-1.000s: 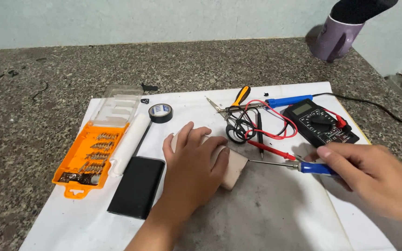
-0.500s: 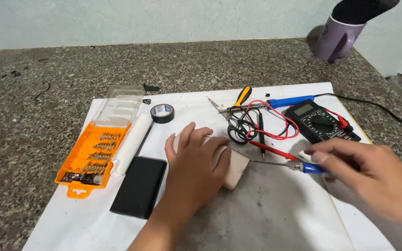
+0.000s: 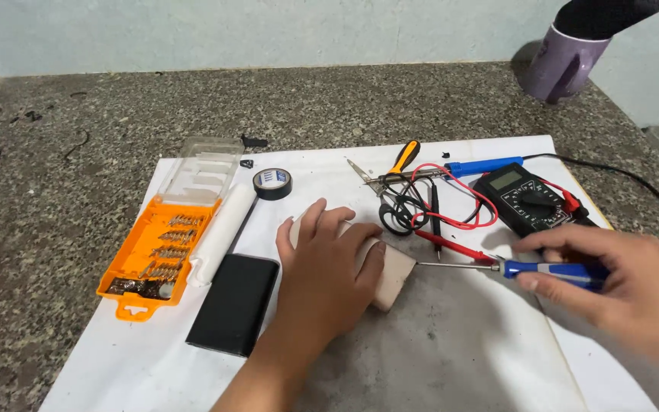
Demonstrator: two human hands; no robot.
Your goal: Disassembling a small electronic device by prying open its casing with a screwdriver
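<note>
Change noted: the right hand (image 3: pixel 619 286), which a second ago lay over the blue-handled screwdriver (image 3: pixel 551 268) on the sheet, now has it pinched between thumb and fingers, shaft level and tip aimed toward 9 o'clock at the pale block (image 3: pixel 393 273); the tip stands just short of the block's right edge, so the tool reads as picked up and being brought to the work. Left hand (image 3: pixel 326 271): unchanged, flat and open, palm down, fingers spread over the block, pinning it at the centre of the sheet. Surface: a white sheet (image 3: pixel 154 358) with a grey mat (image 3: pixel 451 358) on it, laid on a speckled stone table (image 3: pixel 55 198). At 9 o'clock of the left hand, a black flat case (image 3: pixel 234 304), a white roll (image 3: pixel 223 233) and an orange bit set (image 3: pixel 154 255) with its clear lid open. At 11 o'clock, a roll of black tape (image 3: pixel 273 183). At 1 to 2 o'clock, scissors (image 3: pixel 390 206), a yellow-handled tool (image 3: pixel 406 155), a blue-handled iron (image 3: pixel 482 165) with cord, and a black multimeter (image 3: pixel 524 198) with red and black leads. Room: a pale wall behind the table; a purple appliance (image 3: pixel 562 65) at the far right, 1 o'clock.
</note>
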